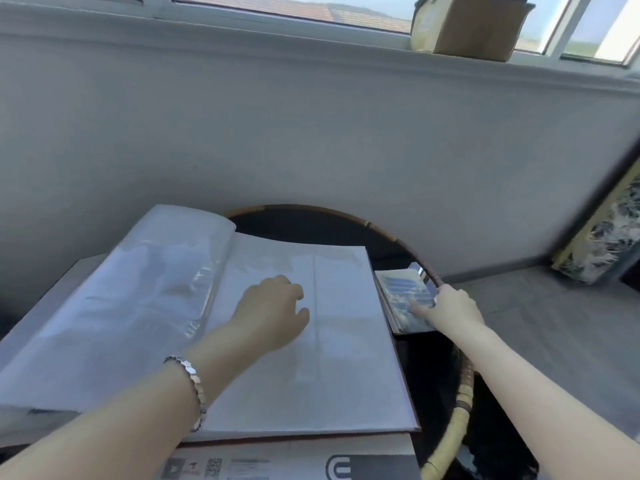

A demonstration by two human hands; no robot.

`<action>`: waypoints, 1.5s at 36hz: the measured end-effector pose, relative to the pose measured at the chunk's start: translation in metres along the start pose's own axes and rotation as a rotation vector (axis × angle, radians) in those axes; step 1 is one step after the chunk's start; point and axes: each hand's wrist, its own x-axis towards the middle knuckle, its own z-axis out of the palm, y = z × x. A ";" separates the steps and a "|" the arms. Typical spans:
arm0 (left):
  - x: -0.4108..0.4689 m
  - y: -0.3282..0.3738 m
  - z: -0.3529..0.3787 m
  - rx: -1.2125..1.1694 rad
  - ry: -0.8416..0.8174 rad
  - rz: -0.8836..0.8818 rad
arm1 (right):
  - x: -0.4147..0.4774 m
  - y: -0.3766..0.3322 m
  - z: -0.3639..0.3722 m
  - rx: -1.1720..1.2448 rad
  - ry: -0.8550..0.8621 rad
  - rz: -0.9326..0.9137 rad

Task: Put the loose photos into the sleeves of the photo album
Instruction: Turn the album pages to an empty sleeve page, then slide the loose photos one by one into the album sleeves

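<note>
Cardboard box (474, 29) on windowsill (242, 32); rattan-rimmed round table (464, 382) below.
</note>
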 end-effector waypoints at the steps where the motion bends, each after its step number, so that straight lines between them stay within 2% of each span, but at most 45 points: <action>1: 0.002 0.001 0.002 0.003 0.014 0.017 | 0.003 0.002 0.002 0.033 -0.017 0.009; 5: 0.015 -0.010 0.004 0.117 0.045 0.009 | 0.007 0.007 0.002 0.182 0.029 0.016; 11: 0.044 -0.059 -0.007 0.296 0.023 -0.138 | 0.008 0.016 -0.004 0.351 0.081 0.070; 15: 0.064 -0.074 -0.017 0.357 0.005 -0.112 | 0.006 0.014 -0.008 0.384 0.080 0.035; 18: 0.079 -0.074 -0.021 0.398 -0.006 -0.093 | 0.002 0.011 -0.013 0.363 0.096 -0.043; 23: 0.100 -0.068 -0.009 0.378 0.003 -0.080 | -0.019 -0.012 -0.026 0.509 0.285 -0.282; 26: 0.107 -0.068 -0.003 0.309 -0.011 -0.073 | -0.027 -0.030 -0.025 0.670 0.213 -0.369; 28: 0.109 -0.071 -0.002 0.290 -0.003 -0.065 | -0.031 -0.039 -0.018 0.793 0.118 -0.364; 35: 0.105 -0.068 -0.006 0.177 0.050 0.007 | -0.033 -0.053 0.020 1.072 -0.171 -0.099; 41: 0.091 -0.068 -0.002 0.131 0.114 0.029 | -0.039 -0.058 0.033 1.067 -0.175 -0.064; 46: 0.088 -0.059 -0.007 0.124 0.071 -0.013 | -0.045 -0.066 0.032 1.057 -0.183 -0.101; 48: 0.080 -0.045 -0.009 -0.033 0.172 0.029 | -0.048 -0.073 0.028 1.085 -0.200 -0.129; 49: 0.074 -0.037 -0.011 -0.223 0.197 0.034 | -0.049 -0.077 0.028 1.093 -0.200 -0.135; 52: 0.059 -0.015 -0.019 -0.845 0.068 -0.036 | -0.051 -0.088 0.029 1.084 -0.182 -0.185; 54: 0.052 -0.008 -0.021 -1.002 0.003 -0.088 | -0.051 -0.093 0.031 1.067 -0.179 -0.223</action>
